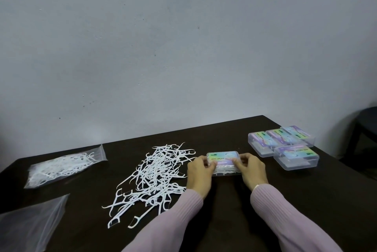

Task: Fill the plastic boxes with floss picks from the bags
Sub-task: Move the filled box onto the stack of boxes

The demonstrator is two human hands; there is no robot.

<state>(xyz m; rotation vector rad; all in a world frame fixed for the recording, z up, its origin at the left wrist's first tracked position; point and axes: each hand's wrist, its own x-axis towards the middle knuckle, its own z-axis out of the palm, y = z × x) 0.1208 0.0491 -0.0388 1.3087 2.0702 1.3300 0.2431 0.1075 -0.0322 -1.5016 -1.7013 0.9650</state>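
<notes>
Both hands, left hand and right hand, pinch the plastic box at table centre, loose floss picks at its 9 o'clock. Risk, as I judge it: uneven thumb pressure leaves the lid unlatched, or traps protruding picks and the box springs open.

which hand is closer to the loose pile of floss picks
Left. The left hand grips the box's end right beside the pile; the right hand holds the box's far end.

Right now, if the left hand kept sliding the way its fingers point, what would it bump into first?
Its fingers already grip the plastic box, so the left hand would simply push that box toward the right hand at the other end. Depth is hard to judge.
</notes>
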